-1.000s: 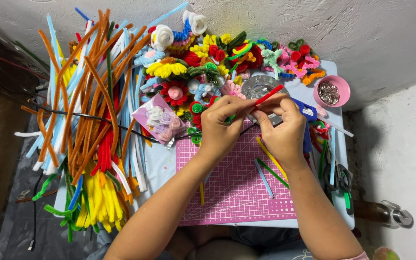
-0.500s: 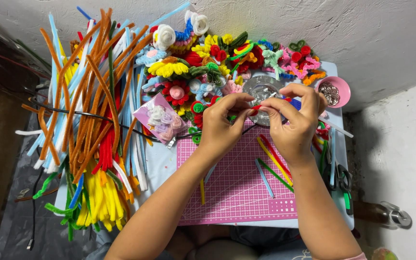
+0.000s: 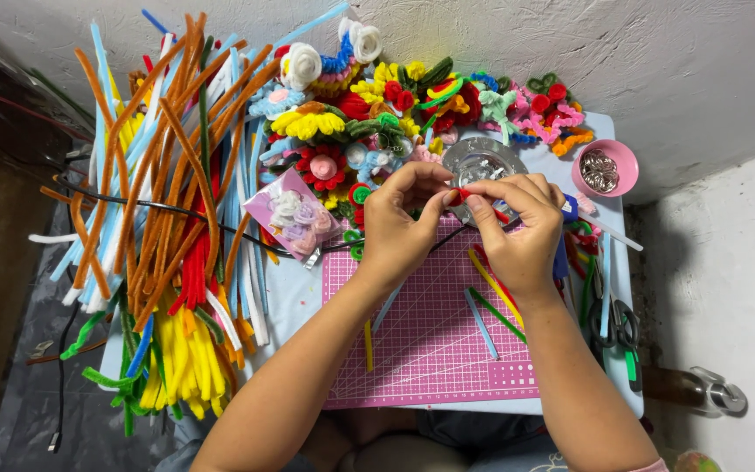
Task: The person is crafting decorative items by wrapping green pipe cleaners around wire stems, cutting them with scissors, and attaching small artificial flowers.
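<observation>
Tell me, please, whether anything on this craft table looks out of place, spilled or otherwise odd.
Nothing is spilled or damaged. One oddity: a black cable runs across the pile of pipe cleaners toward the pink cutting mat. The scissors lie close to the table's right edge. Both hands, left hand and right hand, pinch a red pipe cleaner.

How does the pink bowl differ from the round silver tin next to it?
The pink bowl is smaller and plastic-looking pink; the silver tin is wider, shiny metal. The bowl stands fully in view near the table's right edge; the tin is partly hidden behind the right hand. Both are round and lie above the pink cutting mat.
</observation>
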